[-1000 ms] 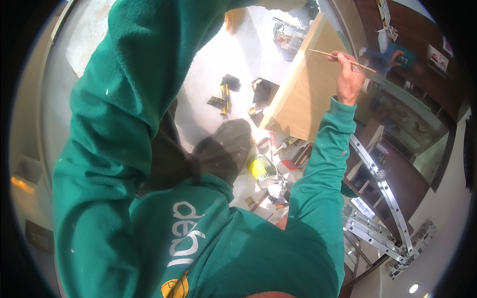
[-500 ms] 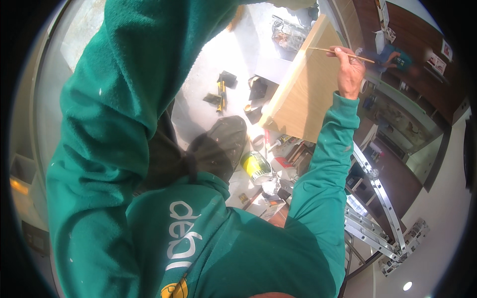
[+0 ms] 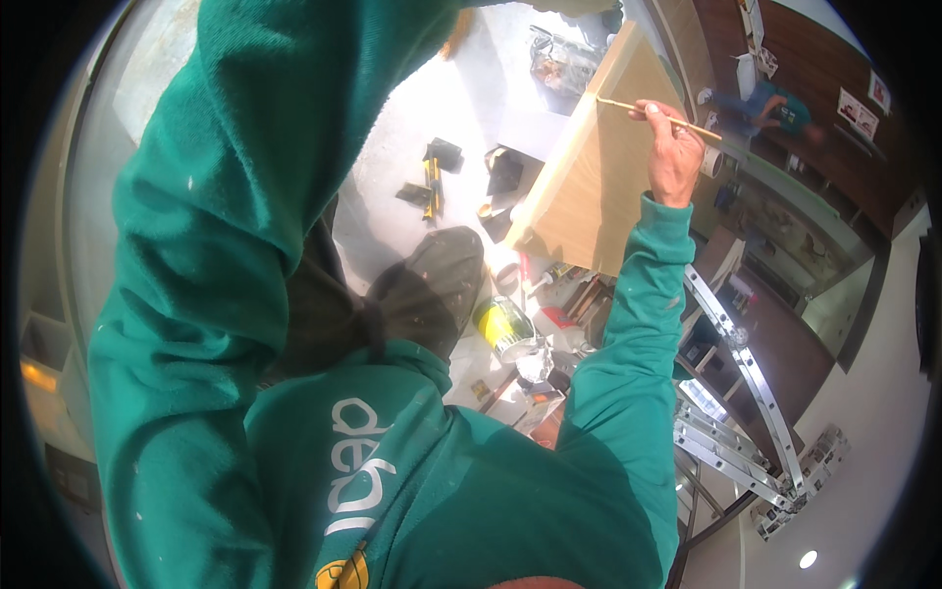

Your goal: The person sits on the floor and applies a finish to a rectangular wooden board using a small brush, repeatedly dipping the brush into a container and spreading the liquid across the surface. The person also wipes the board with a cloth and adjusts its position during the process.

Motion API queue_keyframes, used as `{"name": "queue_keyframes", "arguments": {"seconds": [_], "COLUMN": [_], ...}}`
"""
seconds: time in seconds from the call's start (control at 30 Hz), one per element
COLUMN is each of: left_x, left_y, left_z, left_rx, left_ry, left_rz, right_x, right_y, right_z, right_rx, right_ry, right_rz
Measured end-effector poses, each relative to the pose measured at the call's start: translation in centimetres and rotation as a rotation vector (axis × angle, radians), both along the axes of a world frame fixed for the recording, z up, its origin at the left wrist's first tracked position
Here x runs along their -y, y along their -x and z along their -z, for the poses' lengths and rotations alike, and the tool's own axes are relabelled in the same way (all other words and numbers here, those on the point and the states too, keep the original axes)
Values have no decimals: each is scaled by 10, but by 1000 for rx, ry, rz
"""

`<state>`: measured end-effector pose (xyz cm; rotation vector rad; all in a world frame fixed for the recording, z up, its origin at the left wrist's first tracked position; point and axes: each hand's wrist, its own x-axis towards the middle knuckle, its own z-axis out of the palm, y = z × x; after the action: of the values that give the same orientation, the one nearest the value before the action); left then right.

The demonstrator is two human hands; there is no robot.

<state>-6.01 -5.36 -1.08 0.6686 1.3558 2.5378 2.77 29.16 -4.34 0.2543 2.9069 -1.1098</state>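
My right hand (image 3: 676, 164) pinches a thin wooden-handled paintbrush (image 3: 706, 131) between thumb and fingers. Its fine tip reaches the pale front edge of an upright plywood panel (image 3: 594, 187), near the panel's upper part; whether it touches cannot be told. The panel's broad face has light wood grain and lies partly in shade. My left arm (image 3: 265, 128), in a green sleeve, stretches up past the top edge of the picture. A pale shape at that edge may be my left hand (image 3: 577, 6), but it is cut off and its fingers do not show.
A yellow-and-white paint can (image 3: 505, 326) stands by my knee among tools and crumpled foil (image 3: 535, 365). A black-and-yellow tool (image 3: 432, 187) lies on the pale floor. An aluminium ladder (image 3: 746, 373) is at right. Another person (image 3: 780, 110) is farther off.
My right hand has moved slightly left and down with the paintbrush, bringing its tip from the panel's face side to its front edge. My left arm has barely shifted.
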Motion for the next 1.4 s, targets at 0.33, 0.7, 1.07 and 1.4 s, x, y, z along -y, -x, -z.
{"name": "queue_keyframes", "arguments": {"seconds": [0.33,0.7,1.07,1.4], "left_x": [3,-12,-17,-15], "left_y": [13,6,0,-4], "left_z": [4,9,14,21], "left_rx": [-21,2,10,33], "left_ry": [-340,-45,34,99], "left_rz": [486,122,23,-58], "right_x": [5,7,8,22], "right_y": [-5,-43,-24,-64], "right_z": [-5,4,6,0], "right_rx": [8,22,-10,45], "right_ry": [57,57,39,-8], "right_rz": [26,39,72,96]}}
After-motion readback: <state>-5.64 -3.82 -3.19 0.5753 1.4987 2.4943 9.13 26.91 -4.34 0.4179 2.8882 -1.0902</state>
